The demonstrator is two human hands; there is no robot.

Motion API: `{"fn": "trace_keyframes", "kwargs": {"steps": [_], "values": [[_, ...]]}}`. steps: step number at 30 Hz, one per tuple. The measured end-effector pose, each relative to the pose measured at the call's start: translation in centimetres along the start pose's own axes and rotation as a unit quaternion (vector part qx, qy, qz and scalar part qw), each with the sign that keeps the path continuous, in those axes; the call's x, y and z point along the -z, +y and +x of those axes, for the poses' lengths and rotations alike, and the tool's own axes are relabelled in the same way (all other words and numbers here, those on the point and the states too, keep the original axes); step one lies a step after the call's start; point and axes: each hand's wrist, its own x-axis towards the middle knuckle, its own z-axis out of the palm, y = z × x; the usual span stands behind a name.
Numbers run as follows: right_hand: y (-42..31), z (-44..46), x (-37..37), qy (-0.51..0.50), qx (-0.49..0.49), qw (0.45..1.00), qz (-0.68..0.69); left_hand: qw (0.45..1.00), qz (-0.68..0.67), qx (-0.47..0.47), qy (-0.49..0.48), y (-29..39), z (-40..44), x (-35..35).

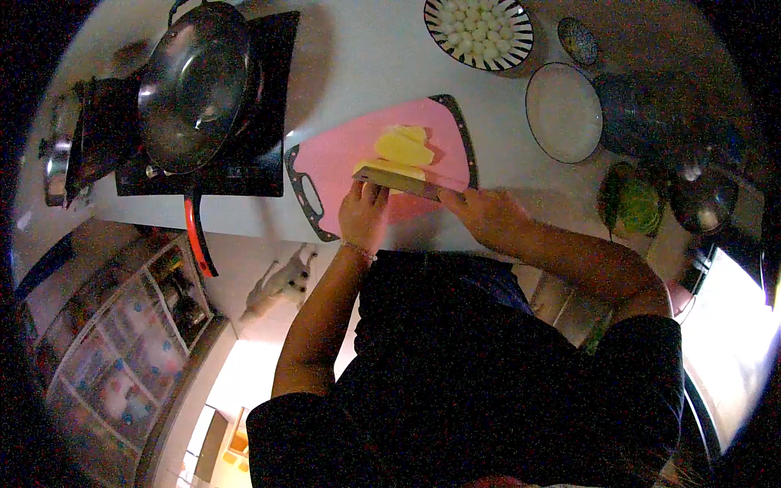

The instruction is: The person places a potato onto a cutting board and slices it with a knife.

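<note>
My right hand (pixel 486 218) is closed round the handle of a kitchen knife (pixel 400 181), whose broad blade lies across the cutting board pointing left. Behind and partly under the blade is a pale yellow vegetable piece (pixel 389 168). My left hand (pixel 363 218) has its fingers bent and pressed together at the near side of the blade, on this piece; the fingertips are partly hidden. Just beyond lie more yellow vegetable pieces (pixel 404 148), which look peeled and potato-like. All rest on a pink cutting board (pixel 346 150) with dark edges.
A black wok (pixel 195 89) sits on the dark cooktop (pixel 272 106) at left, near a red-and-black handle (pixel 197 236). A striped bowl (pixel 434 34) of small white balls, a white bowl (pixel 563 114) and green vegetables (pixel 636 203) stand right. A cat (pixel 285 281) is on the floor.
</note>
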Motion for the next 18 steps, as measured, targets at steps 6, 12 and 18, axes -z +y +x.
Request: {"fn": "trace_keyframes", "kwargs": {"steps": [6, 12, 18], "values": [[0.0, 0.3, 0.6, -0.008, 0.003, 1.000, 0.018, 1.000, -0.023, 0.002, 0.011, -0.1, 0.0, 0.2], [-0.1, 1.8, -0.1, 0.009, 0.006, 0.999, -0.043, 0.999, -0.021, 0.019, -0.019, 0.3, 0.1, 0.7], [0.0, 3.0, 0.4, -0.023, 0.007, 1.000, -0.001, 1.000, -0.016, 0.006, -0.023, 0.3, 0.0, 0.9]]}}
